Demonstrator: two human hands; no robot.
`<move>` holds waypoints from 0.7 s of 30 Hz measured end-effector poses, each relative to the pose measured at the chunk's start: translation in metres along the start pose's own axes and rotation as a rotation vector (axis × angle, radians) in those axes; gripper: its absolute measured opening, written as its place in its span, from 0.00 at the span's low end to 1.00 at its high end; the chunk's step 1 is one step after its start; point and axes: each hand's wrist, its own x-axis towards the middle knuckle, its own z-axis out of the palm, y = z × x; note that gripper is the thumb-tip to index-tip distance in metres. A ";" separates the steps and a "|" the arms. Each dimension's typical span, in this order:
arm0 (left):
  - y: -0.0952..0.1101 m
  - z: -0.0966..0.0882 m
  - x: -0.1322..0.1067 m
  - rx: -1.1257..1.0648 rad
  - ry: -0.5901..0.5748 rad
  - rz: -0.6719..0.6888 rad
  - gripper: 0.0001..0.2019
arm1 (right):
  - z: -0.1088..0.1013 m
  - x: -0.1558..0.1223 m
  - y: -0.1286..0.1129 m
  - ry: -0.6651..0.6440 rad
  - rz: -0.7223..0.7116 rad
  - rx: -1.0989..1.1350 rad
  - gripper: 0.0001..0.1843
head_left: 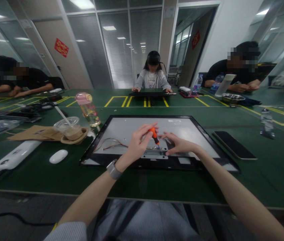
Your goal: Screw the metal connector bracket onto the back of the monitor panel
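Note:
A flat display panel [114, 129] with a black frame lies on the green table, its grey metal back facing up. My left hand [139, 140] is closed around an orange and black screwdriver [154, 134], which tilts with its tip down at a small metal bracket [154, 154] near the panel's close edge. On the bracket's right side, my right hand [179, 143] rests with fingers bent at its end; whether they grip a small part is hard to make out. Thin brown wires [111, 144] run across the panel to the left of the bracket.
Left of the panel are a pink-lidded bottle [89, 108], a plastic cup [68, 127] in a cardboard holder, a white earbud case [58, 156] and a white power bank [16, 155]. A black phone [233, 144] lies to the right. Several people sit across the table.

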 end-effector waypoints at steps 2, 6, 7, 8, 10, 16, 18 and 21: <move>-0.001 0.001 0.000 0.033 0.039 0.009 0.14 | 0.000 -0.001 -0.001 0.002 0.007 0.000 0.46; -0.003 0.000 0.000 0.167 0.135 0.054 0.08 | -0.001 -0.001 -0.001 0.005 -0.012 -0.008 0.44; -0.003 0.000 0.000 0.178 0.134 0.056 0.08 | -0.001 -0.001 -0.002 0.003 -0.012 -0.008 0.44; -0.003 -0.001 -0.001 0.175 0.122 0.054 0.09 | -0.001 -0.001 -0.002 0.000 -0.008 -0.006 0.44; -0.002 -0.001 -0.002 0.140 0.076 0.037 0.14 | -0.001 -0.001 -0.002 -0.002 0.003 -0.003 0.43; -0.002 0.001 -0.001 0.089 0.072 0.017 0.13 | 0.000 0.000 -0.001 -0.003 -0.010 -0.003 0.45; -0.004 0.001 -0.001 0.141 0.114 0.036 0.09 | 0.000 0.000 0.000 0.001 -0.006 -0.009 0.45; -0.006 0.000 -0.002 0.173 0.097 0.048 0.10 | 0.000 -0.001 -0.002 0.008 0.019 -0.008 0.46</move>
